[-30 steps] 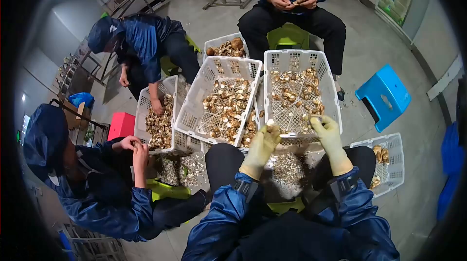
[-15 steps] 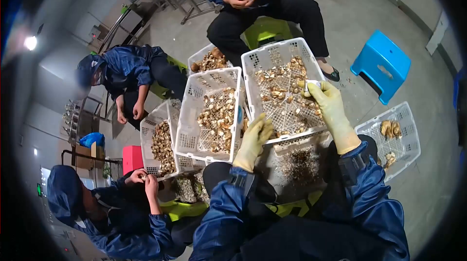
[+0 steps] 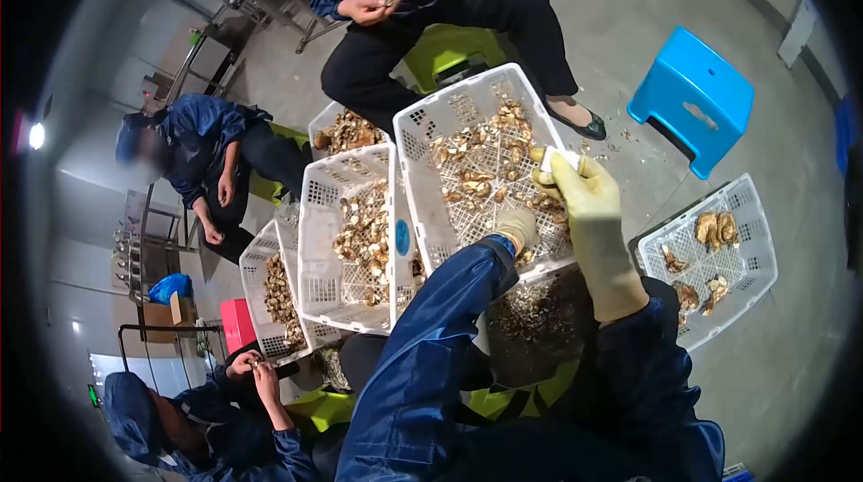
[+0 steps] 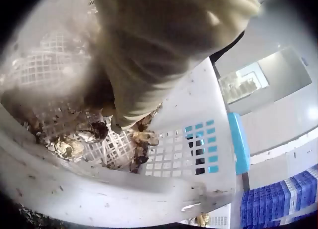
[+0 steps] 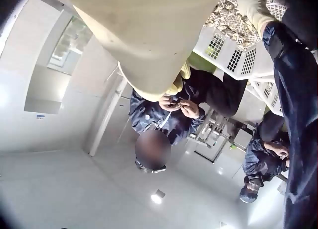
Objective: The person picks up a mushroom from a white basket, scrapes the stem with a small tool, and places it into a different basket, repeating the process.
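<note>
Gloved left hand (image 3: 519,227) digs among mushroom pieces (image 3: 476,178) in the near corner of the white crate (image 3: 422,136), grip unclear; right hand (image 3: 575,183) pinches a small white-handled tool (image 3: 564,157). Blind rummaging could tip pieces over the rim.

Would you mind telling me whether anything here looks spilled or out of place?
Yes: small mushroom scraps lie scattered on the grey concrete floor between the white plastic crate of mushroom pieces and the blue plastic stool. The crates themselves stand tilted against each other.
</note>
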`<state>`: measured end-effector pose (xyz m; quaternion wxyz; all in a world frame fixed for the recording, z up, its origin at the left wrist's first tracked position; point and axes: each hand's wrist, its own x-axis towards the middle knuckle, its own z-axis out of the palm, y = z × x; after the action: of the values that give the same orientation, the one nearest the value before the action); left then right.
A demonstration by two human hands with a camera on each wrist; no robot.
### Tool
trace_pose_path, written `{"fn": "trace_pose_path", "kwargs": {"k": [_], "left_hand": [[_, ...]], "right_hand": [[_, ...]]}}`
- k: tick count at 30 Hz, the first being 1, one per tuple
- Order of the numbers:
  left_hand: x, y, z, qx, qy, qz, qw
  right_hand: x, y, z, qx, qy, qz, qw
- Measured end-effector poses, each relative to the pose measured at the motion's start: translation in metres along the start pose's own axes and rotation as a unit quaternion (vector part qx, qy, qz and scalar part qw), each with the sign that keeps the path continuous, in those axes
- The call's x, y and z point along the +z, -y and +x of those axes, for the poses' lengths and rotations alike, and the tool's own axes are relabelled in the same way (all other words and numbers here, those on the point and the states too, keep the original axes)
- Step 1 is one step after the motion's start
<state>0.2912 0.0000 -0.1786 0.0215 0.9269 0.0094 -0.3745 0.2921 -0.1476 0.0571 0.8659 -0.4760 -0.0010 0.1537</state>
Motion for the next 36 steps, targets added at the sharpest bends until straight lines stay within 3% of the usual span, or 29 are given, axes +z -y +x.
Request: {"fn": "trace_pose_path", "kwargs": {"k": [2,5,6,7,9,10,11,15,16,21,23,26,28,29,31,32,34,36], "left_hand": [[-0.020,-0.014,-0.018,-0.015,0.044,-0.021,0.999],[0.080,0.018,0.076,0.045,-0.051,-0.034,0.997],[0.007,-0.004,0.006,-0.007,-0.003,-0.029,1.000],[0.019,0.008,0.023,0.023,0.011,-0.029,0.999],[0.026,0.025,0.018,0.084,-0.088,-0.181,0.976],[0.001,0.029,-0.004,0.113,-0.042,-0.251,0.960],[-0.010,0.030,-0.027,0.131,0.038,-0.492,0.860],[-0.036,0.046,-0.103,0.197,0.054,-0.773,0.601],[-0.045,0.049,-0.125,0.210,0.047,-0.777,0.591],[-0.013,0.067,-0.179,0.225,0.007,-0.878,0.422],[-0.009,0.067,-0.201,0.209,-0.022,-0.895,0.394],[0.009,0.081,-0.213,0.193,-0.065,-0.926,0.318],[0.022,0.096,-0.216,0.207,-0.250,-0.868,0.376],[0.035,0.116,-0.209,0.238,-0.238,-0.921,0.198],[0.032,0.124,-0.222,0.150,-0.319,-0.936,0.006],[0.033,0.127,-0.224,0.155,-0.258,-0.953,-0.025],[0.029,0.121,-0.202,0.102,-0.234,-0.949,0.186],[-0.007,0.093,-0.189,0.041,-0.170,-0.904,0.391]], "right_hand": [[0.001,0.007,0.002,0.024,-0.005,0.002,1.000],[-0.004,0.008,0.006,0.033,-0.017,0.018,0.999],[-0.005,0.008,0.006,0.031,-0.016,0.021,0.999],[-0.007,0.010,0.007,0.033,-0.019,0.025,0.999],[-0.008,0.013,0.009,0.033,-0.023,0.034,0.999],[-0.010,0.014,0.010,0.029,-0.027,0.021,0.999],[-0.012,0.015,0.011,0.026,-0.022,0.028,0.999],[-0.014,0.016,0.011,0.011,-0.009,0.031,0.999],[-0.016,0.012,0.012,0.009,-0.005,0.029,1.000],[-0.016,0.005,0.012,0.019,-0.005,0.031,0.999],[-0.019,0.003,0.012,0.031,0.003,-0.001,1.000],[-0.015,0.002,0.010,0.024,-0.016,-0.008,1.000],[-0.010,0.004,0.007,0.018,-0.017,-0.002,1.000],[-0.011,0.007,0.006,0.013,-0.021,-0.002,1.000],[-0.011,0.010,0.006,0.003,-0.031,0.007,0.999],[-0.012,0.010,0.006,0.006,-0.028,0.009,1.000],[-0.014,0.011,0.008,0.009,-0.019,0.015,1.000],[-0.012,0.012,0.008,0.010,-0.009,0.025,1.000]]}}
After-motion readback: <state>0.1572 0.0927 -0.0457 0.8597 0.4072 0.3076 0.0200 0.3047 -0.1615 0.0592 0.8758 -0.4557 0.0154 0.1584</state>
